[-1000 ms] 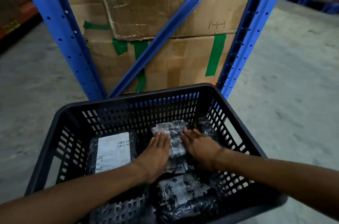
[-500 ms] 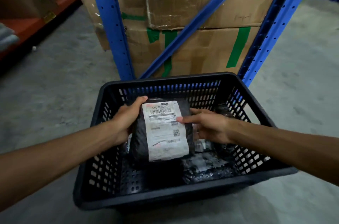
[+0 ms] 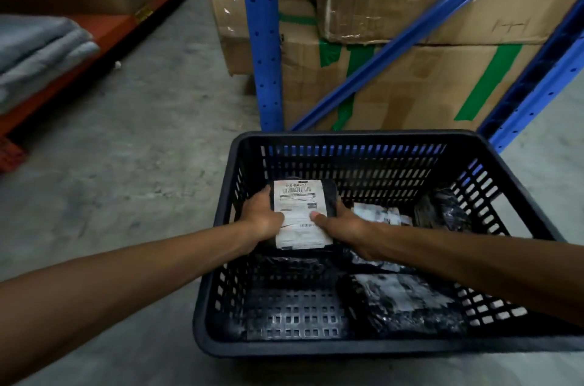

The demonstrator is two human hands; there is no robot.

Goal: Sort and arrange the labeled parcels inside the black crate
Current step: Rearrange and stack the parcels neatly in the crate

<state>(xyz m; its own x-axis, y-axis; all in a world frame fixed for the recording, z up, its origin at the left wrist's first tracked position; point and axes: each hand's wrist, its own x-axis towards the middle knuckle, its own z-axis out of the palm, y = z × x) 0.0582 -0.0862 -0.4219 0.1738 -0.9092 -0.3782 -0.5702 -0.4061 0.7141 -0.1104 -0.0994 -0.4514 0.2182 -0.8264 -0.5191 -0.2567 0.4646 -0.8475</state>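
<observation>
A black slotted crate (image 3: 347,136) stands on the concrete floor in front of me. Both hands hold one black parcel with a white shipping label (image 3: 298,215) at the crate's left side, label up. My left hand (image 3: 259,217) grips its left edge and my right hand (image 3: 343,226) grips its right edge, thumb on the label. More wrapped parcels lie in the crate: one with a crinkled white label in the middle (image 3: 376,215), a black one at the far right (image 3: 442,208), and one at the near right (image 3: 398,297). The crate's near left floor (image 3: 294,313) is bare.
Blue rack uprights (image 3: 260,38) and a diagonal brace (image 3: 410,35) stand right behind the crate, with taped cardboard boxes (image 3: 395,82) stacked inside. An orange rack beam (image 3: 104,38) carrying folded grey cloth (image 3: 34,51) runs along the left. Concrete floor (image 3: 142,148) lies between.
Both hands lifted the labeled parcel from the crate's left side and now hold it lower, toward the far left of the crate. The view has swung to the left.
</observation>
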